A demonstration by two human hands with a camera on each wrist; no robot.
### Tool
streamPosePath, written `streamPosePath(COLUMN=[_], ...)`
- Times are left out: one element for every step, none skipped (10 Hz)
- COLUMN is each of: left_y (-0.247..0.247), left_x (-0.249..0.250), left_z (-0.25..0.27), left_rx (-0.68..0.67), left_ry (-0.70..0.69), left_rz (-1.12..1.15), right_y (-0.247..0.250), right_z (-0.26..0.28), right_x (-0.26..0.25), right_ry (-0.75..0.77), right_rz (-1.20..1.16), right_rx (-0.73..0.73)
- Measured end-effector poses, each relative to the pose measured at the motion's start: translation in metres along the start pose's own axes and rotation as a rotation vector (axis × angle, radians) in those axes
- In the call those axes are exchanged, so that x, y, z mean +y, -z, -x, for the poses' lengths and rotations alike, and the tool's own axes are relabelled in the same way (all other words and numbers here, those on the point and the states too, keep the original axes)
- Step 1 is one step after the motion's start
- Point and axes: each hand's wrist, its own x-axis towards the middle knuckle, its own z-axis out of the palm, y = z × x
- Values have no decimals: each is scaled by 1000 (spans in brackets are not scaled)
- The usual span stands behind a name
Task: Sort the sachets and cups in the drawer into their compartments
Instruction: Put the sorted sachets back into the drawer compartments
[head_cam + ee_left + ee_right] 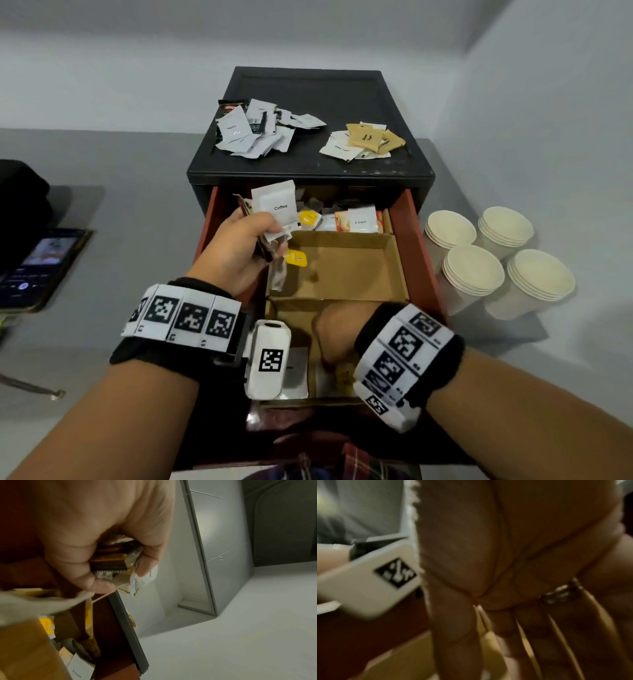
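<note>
Head view: the left hand [239, 246] has its fingers curled tight round a fistful of sachets [274, 209], a white "Coffee" one sticking up, held over the open drawer [411, 240] at about 10 o'clock of it. These look feather-light, thin and crinkly, probably slick too, so I'd pinch them by the flat faces or sealed edges, not the corners. The right hand [337, 334] reaches down into the near cardboard compartment [274, 310] at 6 o'clock; can't tell from here how its fingers sit. More sachets are heaped on the black cabinet top [342, 85] at 12. Paper cups [500, 260] stand stacked on the grey counter at 3 o'clock, light and easily crushed, so grab the stack by its sides.

Left wrist: fingers [85, 577] clamped on dark and white packets [111, 561], serrated ends poking out. Grey surface and a wall panel beyond.

Right wrist: blurry, with thin yellowish edges showing between the fingers [453, 622]; whether they're gripped I can't tell.
</note>
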Motion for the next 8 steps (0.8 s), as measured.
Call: streamPosePath(left_y=[-1, -3, -2, 0, 2, 3, 4, 4], left_x=[-5, -13, -15, -11, -9, -8, -9, -10], left_z=[0, 0, 0, -1, 0, 0, -1, -1], left_rx=[-16, -32, -45, -58, -79, -93, -82, -70], left_ry=[92, 152, 159, 149, 134, 119, 127, 133], left_rz=[27, 83, 101, 85, 74, 82, 123, 142], right_y=[-19, -21, -20, -6, 7, 6, -2, -2], right_z=[-11, -4, 1, -3, -2, -8, -14, -10], right_x=[-2, -6, -11, -3, -10, -17, -23, -22], right_ry=[-45, -62, -70, 54, 115, 137, 173, 203], right_rz=[-25, -97, -125, -106, -162, -126, -341, -551], right_rx=[-54, -50, -46, -53, 14, 115, 42, -40])
